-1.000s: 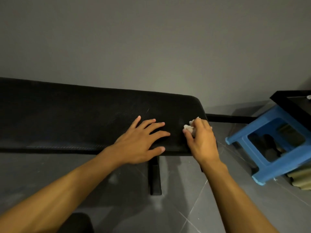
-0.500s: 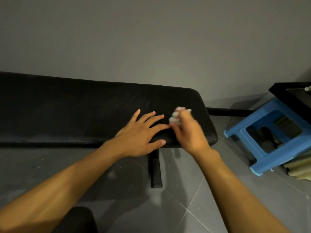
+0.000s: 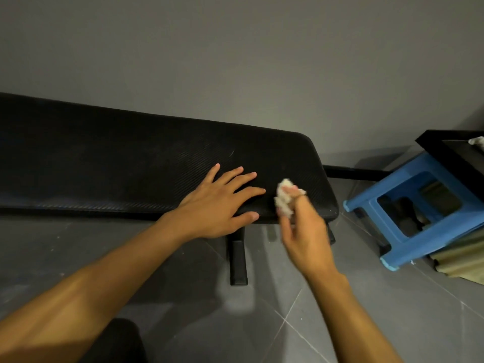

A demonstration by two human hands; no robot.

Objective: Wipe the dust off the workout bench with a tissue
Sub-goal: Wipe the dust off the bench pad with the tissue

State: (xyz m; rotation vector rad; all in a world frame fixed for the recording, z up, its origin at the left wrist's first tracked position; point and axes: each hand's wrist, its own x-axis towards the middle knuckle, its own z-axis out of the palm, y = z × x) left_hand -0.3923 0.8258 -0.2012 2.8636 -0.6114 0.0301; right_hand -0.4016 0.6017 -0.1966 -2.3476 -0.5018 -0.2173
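The left hand (image 3: 222, 203) lies flat with its fingers spread on the black ribbed padded workout bench (image 3: 117, 163) and steadies it. Just to its right, the right hand (image 3: 303, 231) pinches a crumpled white tissue (image 3: 284, 199) between thumb and fingertips, over the near end of the pad; I cannot tell if the wad really touches the surface. To wipe well, I think the person should press the tissue flat, not hold it as a small ball, and pull it in long strokes along the ribs toward the end edge, so the dust falls off and does not spread. A few pale specks show at the corner to the right of the right hand. The pad under and beyond the left hand needs wiping too, so this hand should move away
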